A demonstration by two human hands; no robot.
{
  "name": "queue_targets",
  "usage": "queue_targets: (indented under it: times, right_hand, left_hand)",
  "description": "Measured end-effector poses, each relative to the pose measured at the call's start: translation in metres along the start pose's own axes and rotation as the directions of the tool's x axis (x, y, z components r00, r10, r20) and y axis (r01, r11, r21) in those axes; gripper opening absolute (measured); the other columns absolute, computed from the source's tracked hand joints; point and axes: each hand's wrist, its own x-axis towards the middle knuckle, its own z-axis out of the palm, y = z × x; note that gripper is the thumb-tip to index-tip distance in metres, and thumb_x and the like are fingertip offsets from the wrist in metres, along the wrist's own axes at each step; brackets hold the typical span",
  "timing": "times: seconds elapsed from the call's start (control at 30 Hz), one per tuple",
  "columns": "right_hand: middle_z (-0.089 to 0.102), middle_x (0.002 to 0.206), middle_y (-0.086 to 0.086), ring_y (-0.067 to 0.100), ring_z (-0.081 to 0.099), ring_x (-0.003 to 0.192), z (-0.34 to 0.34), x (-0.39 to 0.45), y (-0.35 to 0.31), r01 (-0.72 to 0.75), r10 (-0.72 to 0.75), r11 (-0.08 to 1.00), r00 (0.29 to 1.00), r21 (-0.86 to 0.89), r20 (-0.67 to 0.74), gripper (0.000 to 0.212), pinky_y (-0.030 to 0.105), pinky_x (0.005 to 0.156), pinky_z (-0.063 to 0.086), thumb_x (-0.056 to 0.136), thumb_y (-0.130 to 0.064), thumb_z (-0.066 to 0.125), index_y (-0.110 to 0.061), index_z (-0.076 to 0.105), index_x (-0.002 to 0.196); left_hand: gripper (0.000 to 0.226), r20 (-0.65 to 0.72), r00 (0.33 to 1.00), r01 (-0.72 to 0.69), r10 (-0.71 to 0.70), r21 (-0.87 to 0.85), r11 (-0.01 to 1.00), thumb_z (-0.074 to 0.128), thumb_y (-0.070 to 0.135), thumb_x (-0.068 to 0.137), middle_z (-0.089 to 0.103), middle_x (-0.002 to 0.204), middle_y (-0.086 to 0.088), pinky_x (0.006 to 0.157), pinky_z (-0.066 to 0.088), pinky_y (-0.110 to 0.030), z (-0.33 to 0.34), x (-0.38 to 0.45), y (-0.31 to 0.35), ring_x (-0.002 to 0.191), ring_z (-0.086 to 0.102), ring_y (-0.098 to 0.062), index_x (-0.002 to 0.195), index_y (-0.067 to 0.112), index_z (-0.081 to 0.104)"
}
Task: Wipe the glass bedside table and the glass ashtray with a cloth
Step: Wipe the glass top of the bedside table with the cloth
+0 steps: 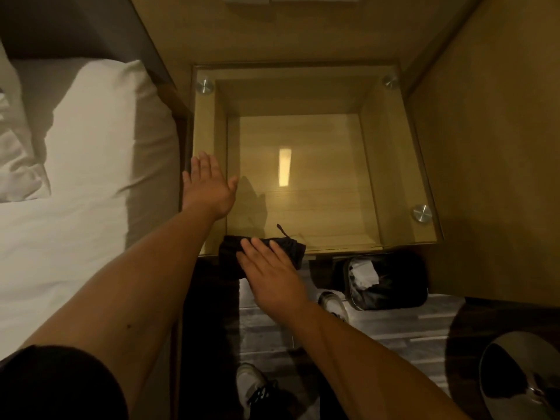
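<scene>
The glass bedside table (394,165) fills the middle of the view, a square pane on round metal studs over a wooden box. A dark folded cloth (291,248) lies at its near edge. My right hand (272,274) rests flat on the cloth with fingers extended, pressing it onto the glass. My left hand (210,186) lies open and flat on the left part of the glass, holding nothing. No ashtray is in sight.
A bed with white pillow (100,128) and sheet borders the table on the left. A black bin (385,280) with white paper stands on the floor below the table's near edge. My shoes (251,386) are on the floor. A round dark object (515,377) sits lower right.
</scene>
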Motion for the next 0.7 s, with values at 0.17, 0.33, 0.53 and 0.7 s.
queue_targets:
  times: [0.17,0.33,0.53,0.7]
  right_hand:
    - [0.047,0.145,0.003,0.019,0.036,0.138,-0.01,0.0,0.001,0.077,-0.077,0.969,0.997,0.236,-0.007,0.044,0.034,0.117,0.013,0.094,-0.029,0.035,-0.017,0.053,0.132]
    - [0.06,0.124,0.005,0.021,0.051,0.116,-0.061,0.001,0.007,-0.085,-0.049,0.784,0.979,0.615,0.198,0.029,0.029,0.098,0.036,0.1,-0.02,0.043,-0.015,0.053,0.127]
    - [0.065,0.107,-0.005,0.014,0.06,0.104,-0.1,-0.01,0.029,-0.515,0.092,0.392,0.846,0.762,0.524,0.023,0.034,0.097,0.046,0.099,-0.033,0.045,-0.024,0.061,0.113]
    - [0.059,0.107,-0.001,0.019,0.055,0.102,-0.143,-0.021,0.04,-0.477,0.085,0.659,0.816,0.582,0.572,0.028,0.033,0.088,0.042,0.101,-0.033,0.039,-0.019,0.056,0.118]
  left_hand:
    - [0.065,0.028,0.997,-0.072,0.075,-0.07,0.995,0.022,0.047,0.101,-0.003,0.16,-0.012,0.117,0.006,-0.045,-0.017,-0.004,-0.01,0.146,-0.005,-0.027,0.152,0.01,0.005]
    - [0.061,0.09,0.988,-0.112,0.124,-0.128,0.985,0.021,0.045,0.102,0.012,0.159,-0.013,0.115,0.013,-0.047,-0.033,-0.025,-0.012,0.146,0.007,-0.028,0.149,0.008,0.021]
    - [0.049,0.163,0.972,-0.113,0.168,-0.301,0.947,0.026,0.046,0.1,0.053,0.128,-0.012,0.096,0.037,-0.04,-0.048,-0.062,-0.009,0.12,0.049,-0.028,0.126,0.014,0.051]
    - [0.061,0.259,0.9,-0.187,0.35,-0.496,0.848,0.045,0.055,0.092,0.039,0.149,0.001,0.108,0.032,-0.036,-0.078,-0.118,0.008,0.135,0.037,-0.017,0.146,0.028,0.033]
